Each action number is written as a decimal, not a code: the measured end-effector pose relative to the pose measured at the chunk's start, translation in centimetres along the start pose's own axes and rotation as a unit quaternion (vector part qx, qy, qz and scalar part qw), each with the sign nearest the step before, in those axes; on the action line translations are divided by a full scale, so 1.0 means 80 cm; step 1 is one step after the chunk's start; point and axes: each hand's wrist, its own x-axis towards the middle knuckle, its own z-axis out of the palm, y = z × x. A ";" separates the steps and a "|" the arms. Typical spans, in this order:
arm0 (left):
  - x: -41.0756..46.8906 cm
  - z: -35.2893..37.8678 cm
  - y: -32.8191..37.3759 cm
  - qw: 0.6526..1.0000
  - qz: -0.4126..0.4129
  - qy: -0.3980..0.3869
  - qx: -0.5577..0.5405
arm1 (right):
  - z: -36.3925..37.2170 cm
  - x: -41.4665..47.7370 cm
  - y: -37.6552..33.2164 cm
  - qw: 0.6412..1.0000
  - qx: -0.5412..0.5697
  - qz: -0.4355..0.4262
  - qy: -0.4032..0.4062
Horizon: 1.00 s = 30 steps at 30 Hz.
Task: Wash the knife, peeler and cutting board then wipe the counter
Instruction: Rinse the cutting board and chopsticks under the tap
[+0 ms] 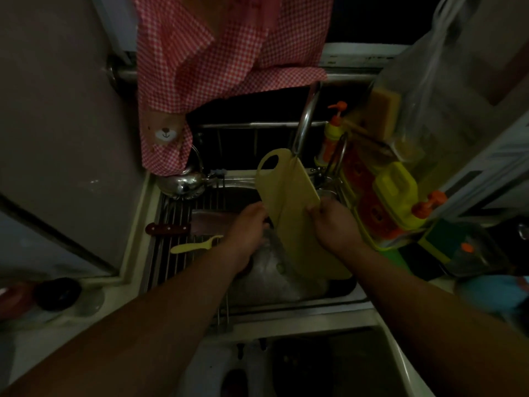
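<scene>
The cutting board (pixel 289 196) stands tilted over the sink (pixel 286 306), under the faucet (pixel 307 116). It looks like stiff, light plastic, likely slick when wet, so both long edges offer the surest hold. The right hand (pixel 333 224) curls its fingers round the right edge, while the left hand (pixel 247 224) meets the left edge, its fingers too dim to tell. The knife (pixel 177 228) and peeler (pixel 194 245) lie on the rack (pixel 169 207) at left.
</scene>
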 end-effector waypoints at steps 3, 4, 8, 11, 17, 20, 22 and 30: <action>0.008 0.020 -0.035 0.999 0.008 -0.017 0.032 | -0.009 0.012 -0.013 0.997 0.069 0.032 0.016; 0.007 0.020 -0.047 0.998 0.018 -0.001 0.056 | -0.011 0.018 -0.014 0.995 0.087 0.048 0.022; 0.000 0.005 -0.093 0.992 -0.001 0.053 0.118 | -0.021 0.031 -0.002 0.982 0.162 0.096 0.035; 0.005 -0.006 -0.115 0.987 -0.026 0.050 0.152 | -0.024 0.029 0.008 0.975 0.195 0.098 0.039; 0.013 -0.016 -0.108 0.996 -0.033 0.041 0.073 | -0.026 0.025 0.025 0.969 0.226 0.086 0.041; 0.017 -0.020 -0.092 0.999 -0.023 0.038 0.024 | -0.024 0.030 0.027 0.978 0.194 0.055 0.047; 0.021 -0.027 -0.081 0.999 0.000 0.038 0.010 | -0.022 0.036 0.024 0.988 0.142 0.029 0.057; 0.033 -0.064 -0.013 0.948 0.198 0.125 0.218 | -0.015 0.045 0.028 0.987 -0.116 -0.011 0.112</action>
